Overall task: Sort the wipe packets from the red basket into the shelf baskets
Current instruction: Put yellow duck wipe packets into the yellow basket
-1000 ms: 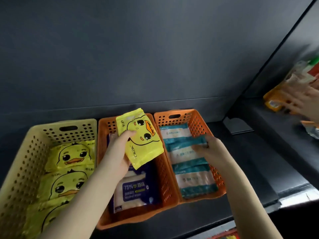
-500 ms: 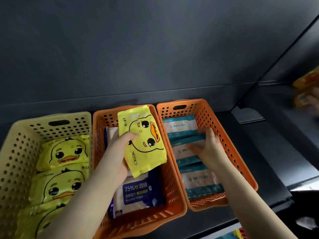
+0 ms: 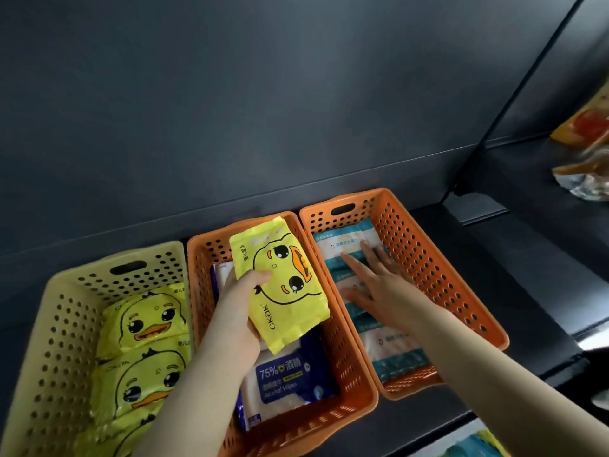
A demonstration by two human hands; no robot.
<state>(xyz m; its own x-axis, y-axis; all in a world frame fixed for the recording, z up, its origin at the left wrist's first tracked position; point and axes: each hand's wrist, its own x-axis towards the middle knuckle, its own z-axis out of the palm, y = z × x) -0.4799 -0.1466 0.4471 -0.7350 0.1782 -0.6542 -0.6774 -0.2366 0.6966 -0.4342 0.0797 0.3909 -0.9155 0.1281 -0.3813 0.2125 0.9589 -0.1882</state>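
My left hand (image 3: 237,311) curls thumb and fingers round a yellow duck-print plastic wipe packet (image 3: 283,291), holding it above the middle orange perforated basket (image 3: 356,374). I judge it belongs in the pale yellow perforated basket (image 3: 43,341) alongside, with its matching duck packets (image 3: 145,321). My right hand (image 3: 382,288) lies flat, fingers straight, on the teal-and-white packets (image 3: 349,242) in the right orange basket (image 3: 438,278), probably levelling them.

Three baskets sit side by side on the shelf (image 3: 494,258). Left basket (image 3: 43,324): duck packets (image 3: 145,321) overlapping front to back. Middle basket (image 3: 346,367): alcohol wipes packet (image 3: 283,380), left hand (image 3: 237,305) gripping the held duck packet (image 3: 283,285) above it. Right basket (image 3: 428,265): row of wipe packets (image 3: 398,361), right hand (image 3: 379,285) flat on them. Far right: bags (image 3: 590,153), maybe snacks, blurred.
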